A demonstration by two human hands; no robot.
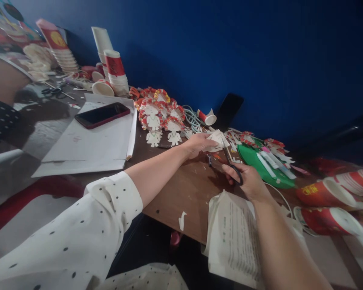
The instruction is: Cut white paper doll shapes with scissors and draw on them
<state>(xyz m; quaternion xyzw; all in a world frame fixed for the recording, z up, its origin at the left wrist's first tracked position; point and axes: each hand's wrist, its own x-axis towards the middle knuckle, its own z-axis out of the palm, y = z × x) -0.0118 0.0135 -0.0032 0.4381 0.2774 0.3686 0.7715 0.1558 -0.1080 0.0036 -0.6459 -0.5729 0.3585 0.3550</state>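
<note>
Both grips closed: left grip [197,145] pinches paper [218,139], right grip [248,177] holds scissors [229,158], long axis pointing away, slightly left.

Small white cut-paper stack [218,139]: thin, matt | black-handled scissors [229,158]: handles look like smooth plastic | flat brown bench [175,189]: wood-look, smooth | rectangular black phone [103,114]: glossy screen | white black-dotted sleeve [87,221]: soft matt cloth
</note>
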